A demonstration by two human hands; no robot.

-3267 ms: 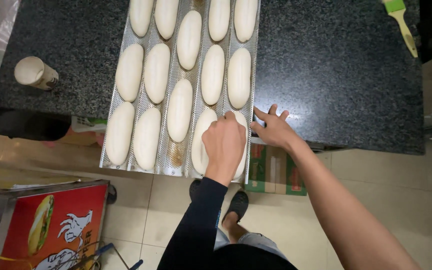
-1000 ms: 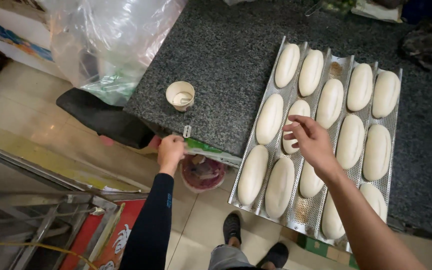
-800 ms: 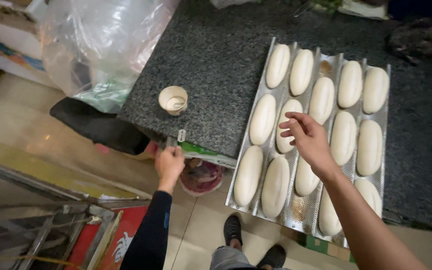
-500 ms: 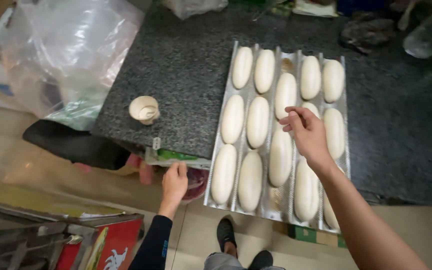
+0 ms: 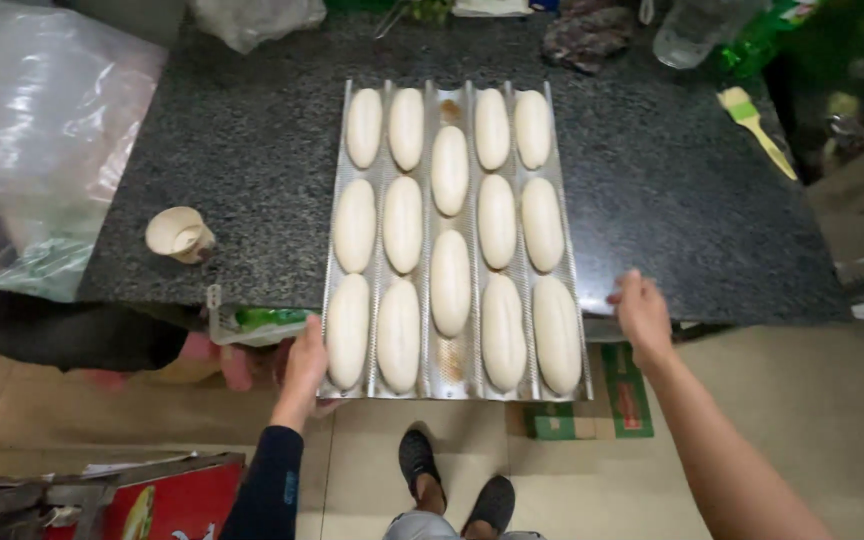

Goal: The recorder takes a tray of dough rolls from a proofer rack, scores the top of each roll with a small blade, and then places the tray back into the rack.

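A perforated metal baking tray (image 5: 449,355) lies on a dark granite counter (image 5: 252,150), its front end past the counter's edge. Several long white dough loaves (image 5: 450,282) fill its channels; one front spot is bare. My left hand (image 5: 304,362), in a dark sleeve, grips the tray's front left corner. My right hand (image 5: 642,312) sits at the counter's front edge just right of the tray. Its fingers are loosely curled, a small gap from the tray rim, and it holds nothing.
A tipped paper cup (image 5: 180,235) lies left of the tray, with a green packet (image 5: 257,320) under the counter edge. A pastry brush (image 5: 755,125) is at the far right, and a clear plastic bag (image 5: 32,130) is at the left. A cardboard box (image 5: 602,405) stands by my shoes (image 5: 417,465).
My right hand left the loaves and went to the counter edge right of the tray. My left hand rose from under the counter to the tray's front left corner. The view swung square to the tray.
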